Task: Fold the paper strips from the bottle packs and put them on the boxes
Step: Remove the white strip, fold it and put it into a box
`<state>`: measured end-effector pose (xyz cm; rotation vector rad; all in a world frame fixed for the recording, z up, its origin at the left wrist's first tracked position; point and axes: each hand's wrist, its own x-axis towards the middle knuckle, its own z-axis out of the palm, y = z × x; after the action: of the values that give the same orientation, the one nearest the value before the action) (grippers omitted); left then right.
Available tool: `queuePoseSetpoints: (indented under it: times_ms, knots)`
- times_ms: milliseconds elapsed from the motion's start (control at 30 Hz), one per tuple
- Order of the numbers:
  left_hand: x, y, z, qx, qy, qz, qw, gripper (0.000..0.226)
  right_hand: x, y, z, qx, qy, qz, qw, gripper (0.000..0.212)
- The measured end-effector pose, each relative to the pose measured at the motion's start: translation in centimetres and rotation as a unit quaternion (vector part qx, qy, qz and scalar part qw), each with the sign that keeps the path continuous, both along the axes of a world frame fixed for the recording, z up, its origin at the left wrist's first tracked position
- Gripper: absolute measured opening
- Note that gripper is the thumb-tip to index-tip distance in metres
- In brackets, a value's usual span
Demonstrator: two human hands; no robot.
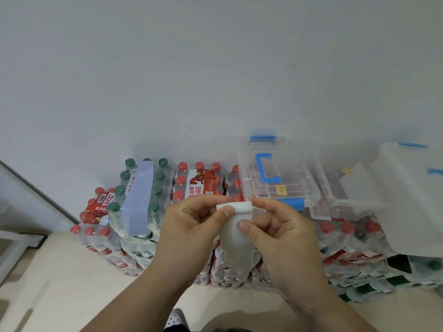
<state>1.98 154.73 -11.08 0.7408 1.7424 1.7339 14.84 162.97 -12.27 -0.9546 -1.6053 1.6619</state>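
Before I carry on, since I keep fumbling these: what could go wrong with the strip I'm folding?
1. The paper strip is pinched only at its rolled top by the left hand and right hand; its long tail hangs free, so the fold may unroll.
2. The clear box sits on uneven bottle packs, so a loosely folded strip might slide off its lid.

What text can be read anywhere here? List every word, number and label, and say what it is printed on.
"农夫山" on the red label of the red-capped bottle pack at left; it runs on but is hidden.
"30" on that label, above; the barcode beside it is unreadable.
"夫山泉" on the red-and-white label of the middle pack; small print too blurred.
Yellow sticker on the clear box: marks too blurred.
Purple strip: blank.
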Motion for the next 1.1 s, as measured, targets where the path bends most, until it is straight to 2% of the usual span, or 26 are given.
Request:
queuePoseSetpoints:
  times_ms: [100, 333, 533, 633, 700, 800, 900, 1100]
  knots:
    - [-0.2, 0.0, 0.0, 0.012, -0.020, 0.006, 1.000, 0.011, 0.0, 0.0, 0.3, 0.005, -0.005, 0.015, 1.000, 0.046]
    - [-0.1, 0.1, -0.5, 0.024, -0.062, -0.002, 0.998, 0.011, 0.0, 0.4, 0.3, -0.005, -0.004, 0.017, 1.000, 0.043]
    - [-0.1, -0.1, -0.3, 0.013, -0.029, 0.005, 0.999, 0.020, 0.2, 0.6, 0.4, 0.014, -0.016, 0.034, 0.999, 0.041]
    - [0.1, -0.1, -0.4, 0.008, 0.002, 0.008, 1.000, 0.020, 0.3, 0.5, 0.4, 0.026, -0.010, 0.034, 0.999, 0.033]
    - [0.2, 0.0, -0.7, 0.011, 0.021, 0.010, 1.000, 0.021, 0.4, 0.4, 0.4, 0.019, 0.004, 0.024, 1.000, 0.026]
    - [0.3, 0.0, -1.0, 0.013, 0.031, -0.001, 0.999, 0.028, 0.5, 0.4, 0.1, 0.006, 0.010, 0.005, 1.000, 0.027]
    - [0.4, -0.1, -1.1, 0.022, 0.010, -0.023, 0.999, 0.030, 0.5, 0.6, -0.2, -0.002, 0.015, -0.007, 1.000, 0.024]
    - [0.5, -0.1, -0.5, 0.042, -0.056, -0.053, 0.996, 0.012, 0.8, 0.5, -0.2, 0.011, 0.038, -0.017, 0.999, 0.011]
